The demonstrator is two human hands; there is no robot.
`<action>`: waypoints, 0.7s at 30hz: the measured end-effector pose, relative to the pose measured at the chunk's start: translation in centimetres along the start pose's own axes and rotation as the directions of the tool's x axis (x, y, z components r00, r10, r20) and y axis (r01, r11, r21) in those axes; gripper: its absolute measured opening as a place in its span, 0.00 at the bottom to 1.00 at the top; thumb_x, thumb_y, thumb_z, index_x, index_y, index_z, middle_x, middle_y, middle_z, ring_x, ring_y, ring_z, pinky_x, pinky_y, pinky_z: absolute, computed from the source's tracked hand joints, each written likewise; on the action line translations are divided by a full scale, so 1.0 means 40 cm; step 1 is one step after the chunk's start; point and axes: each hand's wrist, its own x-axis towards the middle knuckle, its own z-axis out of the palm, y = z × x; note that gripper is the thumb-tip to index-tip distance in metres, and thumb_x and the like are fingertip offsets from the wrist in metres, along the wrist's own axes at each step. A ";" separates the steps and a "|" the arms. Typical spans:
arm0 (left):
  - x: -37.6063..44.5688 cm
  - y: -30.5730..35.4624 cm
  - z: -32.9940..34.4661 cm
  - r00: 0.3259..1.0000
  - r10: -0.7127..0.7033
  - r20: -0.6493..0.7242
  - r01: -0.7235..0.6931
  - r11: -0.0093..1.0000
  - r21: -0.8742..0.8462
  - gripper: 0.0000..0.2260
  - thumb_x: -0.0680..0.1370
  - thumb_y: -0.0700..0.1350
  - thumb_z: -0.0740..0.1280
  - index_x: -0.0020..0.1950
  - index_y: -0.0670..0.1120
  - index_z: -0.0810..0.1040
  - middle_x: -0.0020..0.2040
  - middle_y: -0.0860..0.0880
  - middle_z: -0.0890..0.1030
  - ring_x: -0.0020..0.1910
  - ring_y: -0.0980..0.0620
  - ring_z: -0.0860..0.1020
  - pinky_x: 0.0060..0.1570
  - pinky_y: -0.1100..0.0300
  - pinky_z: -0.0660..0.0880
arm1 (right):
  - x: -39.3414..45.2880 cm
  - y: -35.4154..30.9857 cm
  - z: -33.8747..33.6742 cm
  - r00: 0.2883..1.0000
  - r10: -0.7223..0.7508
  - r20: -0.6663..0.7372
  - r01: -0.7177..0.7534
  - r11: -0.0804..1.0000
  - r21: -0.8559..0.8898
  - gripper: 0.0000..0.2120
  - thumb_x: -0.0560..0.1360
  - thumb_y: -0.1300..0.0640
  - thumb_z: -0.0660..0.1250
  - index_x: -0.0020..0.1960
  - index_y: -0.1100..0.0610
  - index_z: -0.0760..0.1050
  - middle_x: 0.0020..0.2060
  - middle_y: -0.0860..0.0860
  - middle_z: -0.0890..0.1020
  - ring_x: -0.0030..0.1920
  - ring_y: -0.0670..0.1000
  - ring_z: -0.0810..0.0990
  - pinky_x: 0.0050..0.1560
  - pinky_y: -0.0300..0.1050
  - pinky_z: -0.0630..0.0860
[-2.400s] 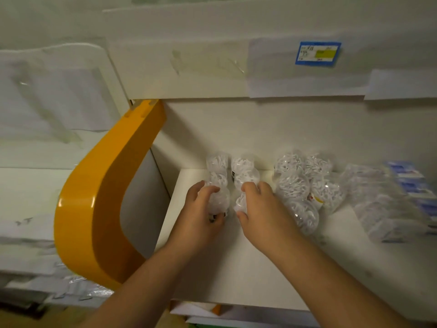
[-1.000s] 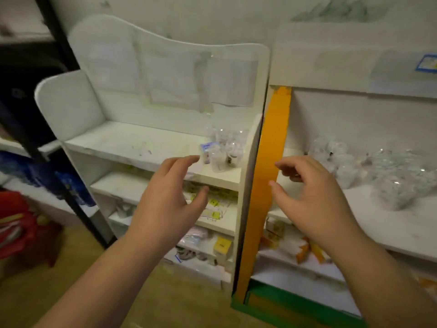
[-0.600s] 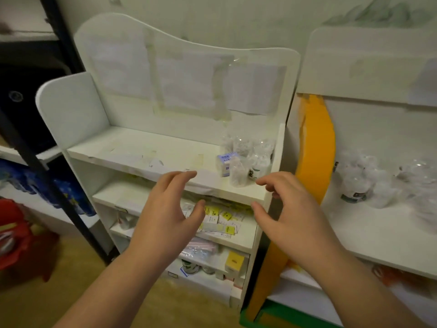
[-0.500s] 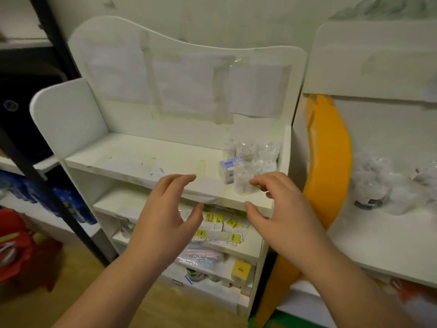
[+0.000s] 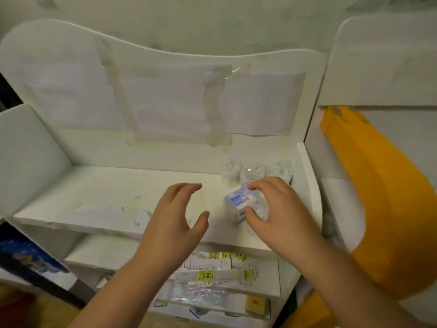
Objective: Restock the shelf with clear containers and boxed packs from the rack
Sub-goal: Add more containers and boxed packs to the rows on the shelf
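Both hands have swung from the right-hand shelf back to the white rack [image 5: 113,209] and closed in on its top tier. Right hand [image 5: 281,214] now curls its fingers round the blue boxed pack [image 5: 237,201], just in front of the clear containers [image 5: 255,172]; pack not yet lifted. Left hand [image 5: 176,218] hovers spread, holding nothing. Next pickup is starting.

Person, head view: two bare forearms entering from the bottom edge, no sleeve, cuff or glove in view on either. Left hand [image 5: 173,223] and right hand [image 5: 281,217]: bare, with no ring, watch, strap or bracelet visible at fingers or wrists. Fingernails short and unpainted where visible; finer detail is lost to blur.
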 end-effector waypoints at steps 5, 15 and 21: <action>0.134 -0.076 0.049 0.988 0.108 0.107 -0.104 0.994 -0.044 0.24 0.74 0.51 0.69 0.69 0.56 0.68 0.63 0.61 0.67 0.57 0.58 0.72 0.59 0.57 0.73 | 0.033 -0.005 0.033 0.993 0.104 -0.061 -0.107 0.993 -0.054 0.18 0.73 0.51 0.70 0.62 0.46 0.72 0.57 0.41 0.73 0.59 0.43 0.73 0.61 0.37 0.71; 0.358 -0.165 0.235 0.961 0.144 0.234 -0.096 0.974 -0.207 0.26 0.73 0.51 0.70 0.70 0.52 0.69 0.65 0.50 0.70 0.64 0.53 0.71 0.64 0.58 0.69 | 0.029 -0.031 0.103 0.952 0.244 -0.183 -0.270 0.953 -0.136 0.17 0.73 0.53 0.71 0.59 0.45 0.73 0.53 0.38 0.72 0.56 0.42 0.73 0.57 0.35 0.68; 0.387 -0.158 0.306 0.969 0.103 0.224 -0.069 0.986 -0.153 0.22 0.73 0.53 0.70 0.66 0.54 0.70 0.62 0.49 0.70 0.55 0.47 0.77 0.50 0.60 0.70 | 0.020 -0.038 0.115 0.935 0.271 -0.229 -0.311 0.937 -0.159 0.16 0.73 0.52 0.71 0.59 0.45 0.72 0.53 0.39 0.72 0.57 0.42 0.72 0.57 0.33 0.68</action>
